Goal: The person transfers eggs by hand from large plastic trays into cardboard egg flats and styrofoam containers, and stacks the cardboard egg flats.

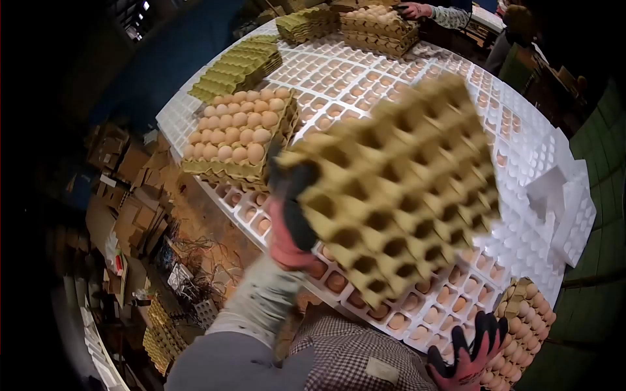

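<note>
An empty yellowish egg tray (404, 189), tilted and slightly blurred, is held up over the white foam trays by its left edge. My left hand (293, 215), in a pink and black glove, grips that edge. At the lower right my right hand (469, 348), in the same kind of glove, has its fingers spread beside a tray full of eggs (525, 332). To the left of the held tray stands a stack of trays topped with brown eggs (231, 133). Eggs sit in the compartments of the foam trays (456, 287) beneath.
Empty egg trays (241, 65) and another such stack (306, 25) lie on the far left side. A co-worker's gloved hand (415, 10) touches a stack of egg trays (379, 34) at the back. Foam pieces (564, 202) stand at right; cardboard (134, 218) litters the floor.
</note>
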Motion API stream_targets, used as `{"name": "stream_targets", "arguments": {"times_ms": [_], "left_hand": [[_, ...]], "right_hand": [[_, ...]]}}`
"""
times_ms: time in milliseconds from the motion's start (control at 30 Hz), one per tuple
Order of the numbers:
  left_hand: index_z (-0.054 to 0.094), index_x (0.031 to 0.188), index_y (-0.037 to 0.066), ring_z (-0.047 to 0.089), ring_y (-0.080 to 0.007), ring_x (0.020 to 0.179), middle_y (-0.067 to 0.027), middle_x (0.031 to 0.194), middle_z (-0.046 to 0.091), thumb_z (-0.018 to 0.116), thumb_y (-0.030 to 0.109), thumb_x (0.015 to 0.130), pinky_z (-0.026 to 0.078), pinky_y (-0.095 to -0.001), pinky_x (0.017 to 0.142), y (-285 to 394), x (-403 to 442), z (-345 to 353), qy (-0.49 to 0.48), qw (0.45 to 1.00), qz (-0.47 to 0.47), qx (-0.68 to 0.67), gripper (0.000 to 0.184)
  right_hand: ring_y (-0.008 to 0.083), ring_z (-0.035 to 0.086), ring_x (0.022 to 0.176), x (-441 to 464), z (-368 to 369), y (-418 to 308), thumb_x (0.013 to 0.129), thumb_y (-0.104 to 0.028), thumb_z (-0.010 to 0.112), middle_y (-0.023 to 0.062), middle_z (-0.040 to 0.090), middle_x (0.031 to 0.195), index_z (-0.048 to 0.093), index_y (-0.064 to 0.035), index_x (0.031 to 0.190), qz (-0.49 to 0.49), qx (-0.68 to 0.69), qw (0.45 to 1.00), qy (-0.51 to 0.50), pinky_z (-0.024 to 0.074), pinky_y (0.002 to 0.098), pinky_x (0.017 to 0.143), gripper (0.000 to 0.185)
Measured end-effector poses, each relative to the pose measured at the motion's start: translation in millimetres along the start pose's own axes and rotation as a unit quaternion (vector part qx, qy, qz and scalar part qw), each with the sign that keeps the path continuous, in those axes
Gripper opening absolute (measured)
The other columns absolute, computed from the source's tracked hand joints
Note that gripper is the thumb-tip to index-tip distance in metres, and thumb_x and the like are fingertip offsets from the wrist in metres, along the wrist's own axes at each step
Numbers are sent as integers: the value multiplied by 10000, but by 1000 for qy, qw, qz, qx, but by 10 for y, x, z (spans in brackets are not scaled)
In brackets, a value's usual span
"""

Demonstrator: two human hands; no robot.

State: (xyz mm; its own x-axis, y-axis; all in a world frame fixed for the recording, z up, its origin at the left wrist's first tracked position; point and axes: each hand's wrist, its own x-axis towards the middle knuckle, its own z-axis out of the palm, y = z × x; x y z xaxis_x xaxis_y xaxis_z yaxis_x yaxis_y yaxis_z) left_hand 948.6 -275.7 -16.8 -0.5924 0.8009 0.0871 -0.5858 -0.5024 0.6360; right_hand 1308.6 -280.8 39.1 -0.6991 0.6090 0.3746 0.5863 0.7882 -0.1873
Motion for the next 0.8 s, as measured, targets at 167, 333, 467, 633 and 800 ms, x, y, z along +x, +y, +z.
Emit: {"name": "stream_targets", "arguments": {"times_ms": [167, 333, 467, 633, 800], "left_hand": [[505, 1344, 21, 554, -243, 1191, -119, 1338, 545, 494, 251, 997, 437, -391, 1034, 1846, 697, -1136, 72, 924, 238, 292, 417], [486, 1369, -1, 528, -244, 1236, -115, 1373, 535, 500, 269, 996, 385, -386, 1075, 2308, 1106, -1898, 190, 739, 210, 611, 461], [471, 1389, -18, 508, -244, 1271, -112, 1400, 527, 504, 284, 995, 344, -382, 1107, 955, -14, -777, -7, 810, 174, 560, 497], [520, 1334, 13, 526, -239, 1216, -126, 1385, 504, 583, 44, 863, 404, -393, 1057, -1341, -1788, 958, -411, 753, -29, 513, 476], [609, 1118, 67, 570, -272, 971, -124, 1132, 570, 697, 147, 699, 461, -395, 815, -2311, -2719, 1863, -641, 466, 172, 585, 436]], "right_hand": [[484, 402, 1261, -756, -40, 391, 776, -320, 719, 260, 468, 1361, 638, -43, 1177, 165, -42, 985, -26, 249, 646, 1084, 495], [409, 484, 1172, -1587, -551, 828, 723, -118, 723, 183, 526, 1286, 636, -7, 1135, 308, -68, 931, 182, 406, 472, 1003, 436], [307, 590, 1053, -1870, -1265, 889, 754, -46, 685, 158, 585, 1151, 628, 6, 1108, 480, 9, 870, 115, 486, 369, 906, 362], [272, 598, 913, -2280, -665, 1067, 742, -214, 762, 86, 571, 1013, 593, -80, 1117, 267, -94, 937, -206, 465, 393, 781, 433], [182, 605, 988, -2618, -766, 1237, 768, -48, 722, 61, 580, 1123, 559, -62, 1173, 388, 178, 902, -72, 493, 352, 809, 437]]}}
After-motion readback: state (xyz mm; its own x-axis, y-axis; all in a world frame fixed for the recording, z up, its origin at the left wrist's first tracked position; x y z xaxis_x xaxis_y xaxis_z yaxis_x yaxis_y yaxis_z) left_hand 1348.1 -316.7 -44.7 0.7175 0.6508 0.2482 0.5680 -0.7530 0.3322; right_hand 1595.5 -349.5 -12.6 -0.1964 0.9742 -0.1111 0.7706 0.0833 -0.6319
